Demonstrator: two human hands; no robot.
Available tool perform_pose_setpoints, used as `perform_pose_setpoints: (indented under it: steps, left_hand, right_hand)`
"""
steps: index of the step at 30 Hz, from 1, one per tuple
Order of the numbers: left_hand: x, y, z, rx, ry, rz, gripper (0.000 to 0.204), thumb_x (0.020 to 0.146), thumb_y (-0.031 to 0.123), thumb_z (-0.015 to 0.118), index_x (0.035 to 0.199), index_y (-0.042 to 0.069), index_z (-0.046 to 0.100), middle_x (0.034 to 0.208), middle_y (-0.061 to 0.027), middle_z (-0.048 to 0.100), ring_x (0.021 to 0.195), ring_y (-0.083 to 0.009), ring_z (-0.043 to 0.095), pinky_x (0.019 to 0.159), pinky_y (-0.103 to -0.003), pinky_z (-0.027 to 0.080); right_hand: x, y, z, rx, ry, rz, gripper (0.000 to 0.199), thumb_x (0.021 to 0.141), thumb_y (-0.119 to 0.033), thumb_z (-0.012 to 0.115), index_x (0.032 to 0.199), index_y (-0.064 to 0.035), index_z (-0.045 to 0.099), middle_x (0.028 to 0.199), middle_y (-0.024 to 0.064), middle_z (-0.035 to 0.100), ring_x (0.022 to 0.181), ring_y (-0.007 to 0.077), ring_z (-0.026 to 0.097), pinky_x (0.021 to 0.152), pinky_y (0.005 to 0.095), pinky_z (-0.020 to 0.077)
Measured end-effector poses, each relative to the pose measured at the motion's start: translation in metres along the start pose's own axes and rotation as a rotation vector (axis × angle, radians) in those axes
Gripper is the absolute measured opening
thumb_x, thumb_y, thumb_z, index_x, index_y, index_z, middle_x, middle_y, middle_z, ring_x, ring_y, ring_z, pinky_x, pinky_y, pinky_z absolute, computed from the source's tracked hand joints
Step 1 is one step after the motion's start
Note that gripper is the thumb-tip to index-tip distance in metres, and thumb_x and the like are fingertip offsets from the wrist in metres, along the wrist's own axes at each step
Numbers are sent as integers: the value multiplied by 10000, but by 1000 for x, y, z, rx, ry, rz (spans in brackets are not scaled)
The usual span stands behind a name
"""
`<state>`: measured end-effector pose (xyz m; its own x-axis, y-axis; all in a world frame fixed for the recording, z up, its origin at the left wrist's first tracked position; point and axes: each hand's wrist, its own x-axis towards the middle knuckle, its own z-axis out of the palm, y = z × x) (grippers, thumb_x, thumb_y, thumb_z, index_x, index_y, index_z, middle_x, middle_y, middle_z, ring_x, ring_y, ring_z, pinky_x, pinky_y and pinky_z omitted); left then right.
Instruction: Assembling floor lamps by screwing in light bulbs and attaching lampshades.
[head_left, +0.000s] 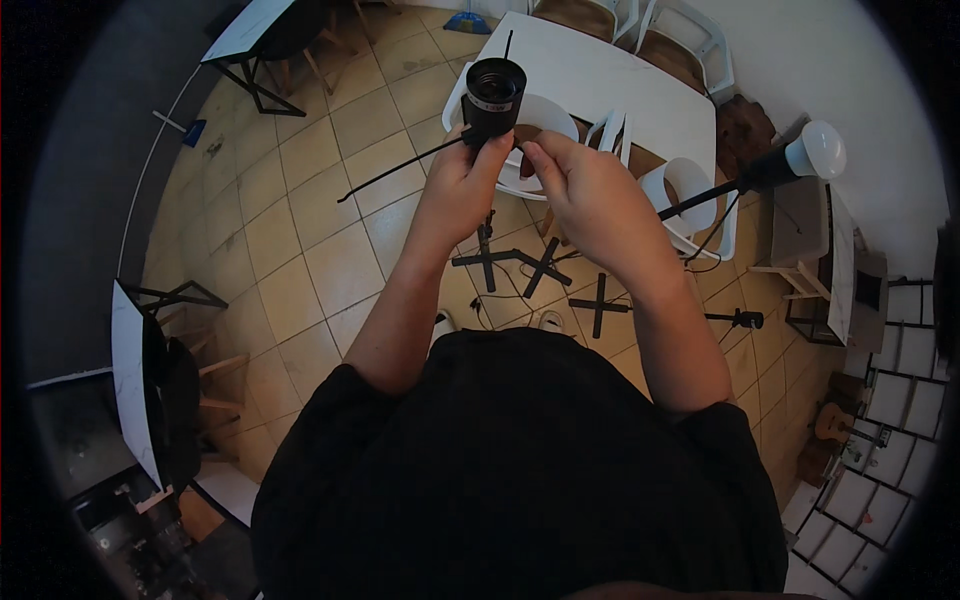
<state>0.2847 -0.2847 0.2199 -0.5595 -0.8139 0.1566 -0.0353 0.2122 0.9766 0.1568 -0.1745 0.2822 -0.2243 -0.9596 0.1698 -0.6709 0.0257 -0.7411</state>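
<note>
A black cylindrical lamp socket, its round mouth facing up with no bulb in it, is held out ahead of me. My left hand is closed around its lower end. Beside it my right hand is closed, thumb and forefinger pinched together near the socket's base; what they grip is too small to make out. A thin black rod slants down leftward from the base. To the right, a similar lamp with a white bulb tops a dark pole.
Several black cross-shaped stand feet and loose cables lie on the tiled floor near my shoes. A white table with white chairs stands ahead. More tables are at the left, and a guitar is at the right.
</note>
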Motion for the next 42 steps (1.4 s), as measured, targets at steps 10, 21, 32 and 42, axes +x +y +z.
perform_pose_setpoints:
  steps: [10, 21, 32, 42]
  left_hand:
    - [0, 5, -4, -99, -57, -57, 369, 972, 331, 604, 1104, -11, 648, 910, -14, 642, 844, -79, 541, 765, -249, 436]
    - [6, -22, -2, -443, 68, -60, 436, 1022, 356, 293, 963, 55, 603, 631, 52, 357, 532, -51, 266, 476, -235, 198]
    - [2, -6, -6, -51, 85, -54, 416, 1024, 316, 305, 932, 38, 600, 675, 30, 431, 610, -75, 366, 540, -253, 289]
    - [-3, -4, -7, -409, 2, -162, 339, 1032, 334, 344, 812, 96, 441, 661, 45, 341, 597, -73, 294, 545, -249, 253]
  right_hand:
    - [-50, -22, -5, -353, 284, -146, 417, 854, -151, 686, 1212, 10, 545, 1023, 164, 594, 957, 333, 612, 789, 406, 513]
    - [-55, -17, 4, -279, 181, -47, 450, 897, -173, 666, 1314, -74, 529, 968, 110, 606, 775, 254, 653, 680, 347, 518]
    - [-51, -18, 0, -275, 208, -83, 353, 926, -73, 572, 1278, -108, 583, 937, 120, 643, 803, 283, 648, 709, 365, 521]
    - [-50, -1, 10, -138, 279, -134, 531, 827, 82, 523, 1290, -163, 612, 754, 105, 535, 681, 260, 574, 655, 379, 473]
